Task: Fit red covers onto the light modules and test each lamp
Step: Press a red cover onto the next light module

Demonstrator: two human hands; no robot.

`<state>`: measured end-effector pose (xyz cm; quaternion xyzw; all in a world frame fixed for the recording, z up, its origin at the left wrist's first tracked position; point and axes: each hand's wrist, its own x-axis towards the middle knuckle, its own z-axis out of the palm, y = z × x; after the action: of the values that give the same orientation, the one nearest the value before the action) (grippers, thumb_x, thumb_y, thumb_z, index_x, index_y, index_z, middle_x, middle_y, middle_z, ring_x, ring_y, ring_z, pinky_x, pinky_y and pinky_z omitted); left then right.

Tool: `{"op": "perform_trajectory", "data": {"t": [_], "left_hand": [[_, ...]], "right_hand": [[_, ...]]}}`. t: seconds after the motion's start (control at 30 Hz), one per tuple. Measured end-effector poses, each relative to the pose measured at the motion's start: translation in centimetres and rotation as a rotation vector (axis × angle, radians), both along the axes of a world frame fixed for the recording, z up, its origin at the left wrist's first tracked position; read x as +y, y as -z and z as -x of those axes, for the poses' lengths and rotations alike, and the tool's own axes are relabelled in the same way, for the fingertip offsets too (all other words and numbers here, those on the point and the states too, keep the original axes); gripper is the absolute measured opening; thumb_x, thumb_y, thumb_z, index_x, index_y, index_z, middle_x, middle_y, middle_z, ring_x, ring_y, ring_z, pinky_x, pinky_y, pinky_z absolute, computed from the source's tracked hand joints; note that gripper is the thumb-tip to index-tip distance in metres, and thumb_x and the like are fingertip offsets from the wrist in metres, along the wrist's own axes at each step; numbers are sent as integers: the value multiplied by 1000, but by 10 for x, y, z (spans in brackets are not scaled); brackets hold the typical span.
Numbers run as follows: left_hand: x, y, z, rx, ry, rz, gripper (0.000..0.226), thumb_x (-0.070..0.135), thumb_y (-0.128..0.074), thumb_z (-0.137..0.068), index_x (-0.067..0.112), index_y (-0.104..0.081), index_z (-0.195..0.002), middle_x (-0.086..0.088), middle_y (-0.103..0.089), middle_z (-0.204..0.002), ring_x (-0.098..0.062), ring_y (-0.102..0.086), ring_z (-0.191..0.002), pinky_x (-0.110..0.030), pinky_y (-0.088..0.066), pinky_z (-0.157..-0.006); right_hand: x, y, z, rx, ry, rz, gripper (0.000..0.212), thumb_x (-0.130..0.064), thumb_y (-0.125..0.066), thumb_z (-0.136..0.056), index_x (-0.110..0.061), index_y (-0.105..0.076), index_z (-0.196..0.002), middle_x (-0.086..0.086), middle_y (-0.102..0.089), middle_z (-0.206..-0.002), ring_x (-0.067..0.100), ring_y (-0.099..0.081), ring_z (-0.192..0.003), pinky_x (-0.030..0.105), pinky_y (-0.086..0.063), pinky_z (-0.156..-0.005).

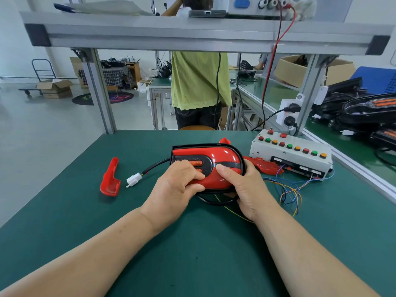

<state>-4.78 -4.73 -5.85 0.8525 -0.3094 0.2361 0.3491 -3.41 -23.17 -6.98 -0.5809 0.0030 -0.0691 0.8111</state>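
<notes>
Red spare cover (110, 177) lies left on the green worktop (64, 211). At mid-worktop, the left hand (175, 189) curls its grip over the red-covered lamp (222, 159). The right hand (248, 189) clasps the lamp's rounded end, thumb (227, 171) on top.

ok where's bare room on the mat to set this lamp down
Bare green mat lies near you, this side of the held lamp, and left of the loose red cover. Crowded right of the lamp: coloured wires and the button box.
</notes>
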Motion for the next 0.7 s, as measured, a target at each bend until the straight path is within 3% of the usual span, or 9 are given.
{"op": "perform_trajectory", "data": {"t": [0.27,0.43,0.5,0.57,0.63,0.7], "left_hand": [[-2,3,0,-24,16,-1,14,1,-77,-82,-1,-73,-95,-7,-60,-89,-22,-56,-88,-34,-48,-87],[0,4,-2,9,4,-27,23,8,-76,-84,3,-72,-106,-6,-60,-98,-23,-56,-98,-40,-46,-95],[2,0,-5,26,-4,-31,37,18,-79,-83,10,-70,-117,-3,-60,-106,-22,-55,-106,-35,-42,-100],[9,-4,-11,75,-73,121,44,27,-77,-83,19,-64,-125,6,-59,-112,-9,-53,-113,-17,-37,-102],[19,-8,-18,202,-224,279,40,34,-69,-89,28,-59,-128,15,-58,-111,8,-53,-106,-2,-34,-91],[28,-6,-25,399,-320,317,34,40,-60,-94,29,-58,-126,15,-62,-107,6,-58,-95,-12,-43,-89]], "right_hand": [[1,0,1,9,29,-12,75,-29,-91,-47,-16,-63,-115,7,-77,-100,25,-75,-89,35,-60,-70],[-1,-1,1,3,32,-10,75,-27,-90,-46,-13,-64,-115,8,-77,-98,24,-75,-87,35,-59,-69],[-4,-1,0,-1,43,-15,73,-26,-90,-47,-11,-64,-114,10,-77,-99,25,-74,-86,37,-60,-70],[-8,-2,-2,-5,46,-44,65,-23,-88,-49,-12,-65,-108,10,-77,-95,23,-74,-81,36,-60,-67],[-14,-2,-4,5,47,-73,59,-24,-87,-49,-14,-66,-103,9,-77,-93,23,-74,-79,38,-61,-68],[-20,-3,-6,26,44,-98,59,-25,-87,-49,-14,-67,-104,11,-77,-95,25,-74,-80,42,-61,-71]]}}
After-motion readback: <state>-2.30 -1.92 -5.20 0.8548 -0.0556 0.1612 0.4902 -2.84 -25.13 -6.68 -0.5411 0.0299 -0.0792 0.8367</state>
